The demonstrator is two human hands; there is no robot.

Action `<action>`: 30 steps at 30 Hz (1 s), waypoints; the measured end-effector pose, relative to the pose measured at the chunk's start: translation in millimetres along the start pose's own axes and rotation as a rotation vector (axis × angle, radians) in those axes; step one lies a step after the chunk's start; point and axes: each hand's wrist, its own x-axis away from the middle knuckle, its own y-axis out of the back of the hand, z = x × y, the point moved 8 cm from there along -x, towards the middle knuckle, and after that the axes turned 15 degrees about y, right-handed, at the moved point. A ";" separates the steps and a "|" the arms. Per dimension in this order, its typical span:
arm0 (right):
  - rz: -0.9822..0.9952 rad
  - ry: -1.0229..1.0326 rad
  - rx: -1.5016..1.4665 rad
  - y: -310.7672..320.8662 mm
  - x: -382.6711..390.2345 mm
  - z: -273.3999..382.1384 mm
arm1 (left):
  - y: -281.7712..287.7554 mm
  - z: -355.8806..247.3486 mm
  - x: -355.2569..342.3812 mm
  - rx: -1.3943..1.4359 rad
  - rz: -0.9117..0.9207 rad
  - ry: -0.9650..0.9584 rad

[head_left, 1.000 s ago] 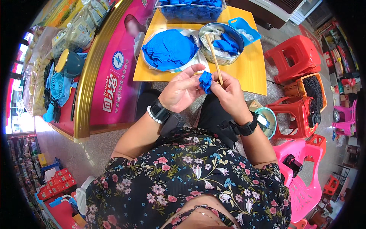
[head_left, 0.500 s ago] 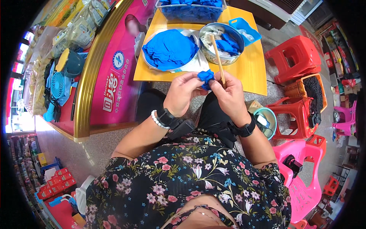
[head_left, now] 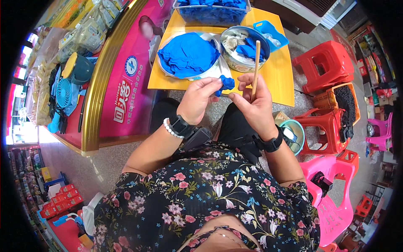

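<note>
My left hand [head_left: 200, 99] pinches a small gathered blue bundle [head_left: 226, 84] between thumb and fingertips. The bundle looks like a crumpled thin sheet. My right hand [head_left: 254, 103] grips a flat wooden stick [head_left: 256, 69], which points up and away from me; its thumb is apart from the bundle. Beyond my left hand, a stack of thin blue sheets [head_left: 189, 54] lies on a white plate [head_left: 164, 72]. A round tin [head_left: 243, 67] behind the stick holds pale, lumpy stuff [head_left: 236, 38] and some blue sheets [head_left: 248, 51].
The yellow table [head_left: 280, 75] also bears a clear box [head_left: 212, 17] of blue pieces and a small blue basket [head_left: 275, 35]. A pink-sided counter [head_left: 121, 84] stands at left. Red stools [head_left: 323, 63], a pink chair [head_left: 336, 210] and a light-blue bucket [head_left: 297, 136] are at right.
My right hand has come off the blue bundle and moved slightly right, with the stick tilted upright and out of the tin's middle. The bundle stays in my left hand.
</note>
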 end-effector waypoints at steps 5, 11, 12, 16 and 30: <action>0.151 0.233 0.256 0.0 -6.6 9.8 | -6.7 -1.3 4.0 -0.080 -0.072 0.006; -0.048 -0.089 -0.190 13.1 -9.2 -8.2 | -12.5 -11.8 13.7 -0.211 -0.093 -0.123; -0.048 -0.089 -0.191 14.0 -9.8 -7.6 | -9.0 -9.7 12.8 -0.212 -0.094 -0.123; -0.058 -0.269 -0.442 20.2 -7.7 -22.1 | -5.8 -15.2 12.7 -0.178 -0.005 -0.190; -0.020 -0.440 -0.636 7.9 3.0 -36.2 | -18.1 -5.5 2.0 0.561 0.418 0.082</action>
